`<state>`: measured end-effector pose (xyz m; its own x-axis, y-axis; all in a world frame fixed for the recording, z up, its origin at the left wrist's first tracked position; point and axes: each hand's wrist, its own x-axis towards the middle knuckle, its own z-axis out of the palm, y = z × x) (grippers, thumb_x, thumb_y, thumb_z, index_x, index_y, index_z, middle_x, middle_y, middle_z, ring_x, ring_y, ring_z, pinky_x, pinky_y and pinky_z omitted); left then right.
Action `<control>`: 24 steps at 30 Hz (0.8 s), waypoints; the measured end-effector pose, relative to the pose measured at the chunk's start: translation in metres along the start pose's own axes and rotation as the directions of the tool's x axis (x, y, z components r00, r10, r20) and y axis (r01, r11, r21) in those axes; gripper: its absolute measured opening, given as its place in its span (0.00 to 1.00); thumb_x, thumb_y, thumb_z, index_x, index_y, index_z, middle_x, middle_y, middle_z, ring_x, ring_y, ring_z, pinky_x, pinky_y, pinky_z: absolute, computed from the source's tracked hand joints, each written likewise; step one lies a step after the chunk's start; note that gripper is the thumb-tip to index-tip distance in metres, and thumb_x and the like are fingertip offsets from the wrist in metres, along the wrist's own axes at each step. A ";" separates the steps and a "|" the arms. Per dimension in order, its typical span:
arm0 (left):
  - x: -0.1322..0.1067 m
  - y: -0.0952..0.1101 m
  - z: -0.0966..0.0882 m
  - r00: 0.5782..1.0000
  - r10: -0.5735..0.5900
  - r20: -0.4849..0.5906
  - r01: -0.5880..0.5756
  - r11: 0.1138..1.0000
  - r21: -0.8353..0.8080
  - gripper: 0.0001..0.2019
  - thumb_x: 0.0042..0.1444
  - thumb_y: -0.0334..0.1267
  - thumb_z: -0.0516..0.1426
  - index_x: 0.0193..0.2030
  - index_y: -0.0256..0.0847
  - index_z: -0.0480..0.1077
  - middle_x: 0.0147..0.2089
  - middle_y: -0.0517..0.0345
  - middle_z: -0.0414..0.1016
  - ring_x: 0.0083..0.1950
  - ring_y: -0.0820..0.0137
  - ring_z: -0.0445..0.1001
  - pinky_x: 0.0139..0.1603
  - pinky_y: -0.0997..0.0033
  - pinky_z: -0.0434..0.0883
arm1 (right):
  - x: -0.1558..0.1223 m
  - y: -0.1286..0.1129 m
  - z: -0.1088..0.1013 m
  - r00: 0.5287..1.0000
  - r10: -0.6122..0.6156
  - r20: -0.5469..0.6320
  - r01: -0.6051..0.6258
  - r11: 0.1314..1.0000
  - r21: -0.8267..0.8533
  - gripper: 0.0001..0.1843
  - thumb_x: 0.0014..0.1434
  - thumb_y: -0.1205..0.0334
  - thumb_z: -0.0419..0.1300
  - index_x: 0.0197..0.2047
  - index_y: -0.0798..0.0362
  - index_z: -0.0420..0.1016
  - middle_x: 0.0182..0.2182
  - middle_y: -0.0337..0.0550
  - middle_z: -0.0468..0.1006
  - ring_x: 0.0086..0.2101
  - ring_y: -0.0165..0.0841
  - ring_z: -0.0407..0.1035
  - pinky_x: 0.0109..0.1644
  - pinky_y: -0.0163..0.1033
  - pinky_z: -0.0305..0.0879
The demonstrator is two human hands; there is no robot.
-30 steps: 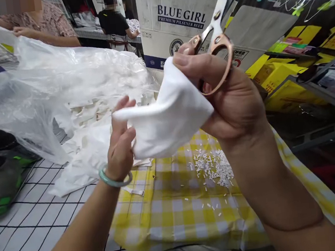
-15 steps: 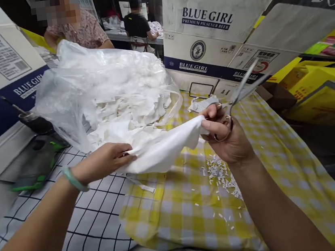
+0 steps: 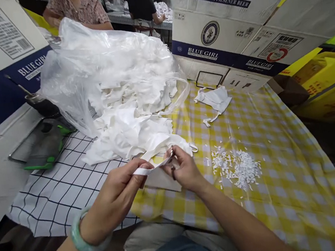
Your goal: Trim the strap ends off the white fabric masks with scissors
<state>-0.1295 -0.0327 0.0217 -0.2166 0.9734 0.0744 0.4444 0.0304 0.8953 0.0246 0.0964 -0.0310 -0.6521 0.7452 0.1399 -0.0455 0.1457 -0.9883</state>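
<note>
Close in front of me, my left hand (image 3: pixel 122 190) pinches a narrow white strap (image 3: pixel 144 170) that belongs to a white cloth piece (image 3: pixel 162 181). A pale green bangle is on that wrist. My right hand (image 3: pixel 185 170) is closed around a pair of scissors (image 3: pixel 173 172), a finger through a handle loop. Its fingertips are at the other end of the strap; most of the blades is hidden. Just beyond both hands lie loose white cloth pieces (image 3: pixel 128 134), spilling from a large clear plastic bag (image 3: pixel 67 85) full of similar ones.
Small white clippings (image 3: pixel 240 167) are heaped on the yellow checked cloth (image 3: pixel 281 160) at right. A single white cloth piece (image 3: pixel 216 100) lies behind them. Cardboard boxes (image 3: pixel 220 33) wall the table's back. A dark tray (image 3: pixel 44 144) and a small black pot (image 3: pixel 41 104) stand left. People sit beyond.
Both hands have come closer together and nearer my body. The cloth, stretched between them before, now hangs lower with its strap pinched. The scissors, raised before, have swung down. My view has tilted downward.
</note>
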 end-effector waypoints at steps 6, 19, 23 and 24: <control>-0.013 -0.005 0.037 0.817 -0.079 0.572 0.494 0.607 -0.622 0.24 0.52 0.48 0.62 0.54 0.42 0.73 0.47 0.46 0.78 0.49 0.59 0.76 0.51 0.61 0.70 | 0.016 -0.024 -0.009 0.976 -0.121 -0.181 0.148 0.978 0.145 0.13 0.48 0.67 0.64 0.31 0.49 0.62 0.30 0.34 0.66 0.31 0.28 0.62 0.35 0.33 0.61; 0.014 0.005 0.064 0.838 -0.156 0.523 0.544 0.314 -0.778 0.12 0.55 0.43 0.63 0.40 0.35 0.77 0.26 0.65 0.53 0.22 0.83 0.47 0.21 0.81 0.47 | -0.006 -0.019 -0.036 0.961 -0.172 -0.216 0.191 0.979 0.073 0.10 0.51 0.65 0.66 0.33 0.50 0.67 0.31 0.37 0.70 0.34 0.30 0.66 0.38 0.34 0.63; 0.013 0.002 0.065 0.893 -0.163 0.419 0.442 0.483 -0.756 0.13 0.54 0.45 0.64 0.35 0.34 0.77 0.27 0.60 0.62 0.27 0.79 0.59 0.27 0.78 0.57 | -0.007 -0.015 -0.041 0.943 -0.178 -0.280 0.187 0.982 0.006 0.12 0.47 0.65 0.68 0.32 0.51 0.68 0.29 0.36 0.69 0.31 0.29 0.64 0.35 0.33 0.63; 0.013 0.002 0.065 0.910 -0.154 0.386 0.404 0.543 -0.736 0.13 0.54 0.45 0.64 0.35 0.35 0.77 0.28 0.58 0.65 0.29 0.77 0.62 0.29 0.77 0.59 | -0.007 -0.014 -0.042 0.941 -0.173 -0.292 0.180 0.984 -0.001 0.12 0.46 0.65 0.68 0.31 0.51 0.68 0.28 0.35 0.69 0.31 0.28 0.64 0.35 0.33 0.63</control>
<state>-0.0749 -0.0054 -0.0044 0.0695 0.9684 -0.2397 -0.4862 0.2427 0.8395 0.0614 0.1163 -0.0159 -0.3843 0.8659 0.3203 -0.1616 0.2785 -0.9468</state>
